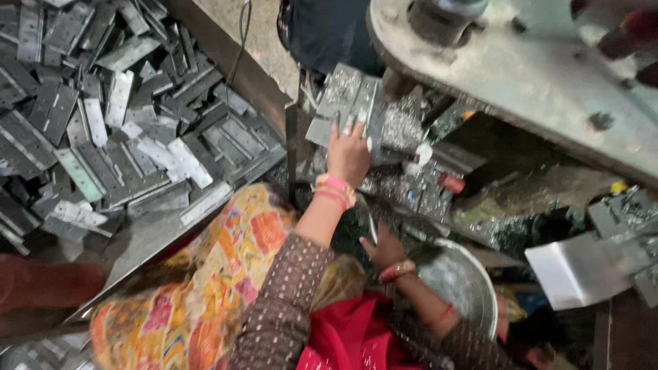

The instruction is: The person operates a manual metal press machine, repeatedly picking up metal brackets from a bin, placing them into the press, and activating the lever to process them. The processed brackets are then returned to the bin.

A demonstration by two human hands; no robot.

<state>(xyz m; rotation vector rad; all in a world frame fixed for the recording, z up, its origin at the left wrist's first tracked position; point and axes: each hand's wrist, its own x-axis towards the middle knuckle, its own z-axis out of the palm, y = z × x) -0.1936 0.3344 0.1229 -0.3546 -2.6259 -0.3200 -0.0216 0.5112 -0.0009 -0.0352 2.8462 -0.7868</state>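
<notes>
Our left hand (348, 154) presses fingers flat on a stiff, sharp-edged metal plate (346, 99). Our right hand (384, 248) curls by a steel bowl (466, 288); its grip is unclear.

Brown dotted sleeves, pink and orange bangles, bright floral cloth, red garment

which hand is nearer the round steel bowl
Right. The right hand is at the rim of the round steel bowl; the left hand is farther up, on a flat metal plate.
</notes>
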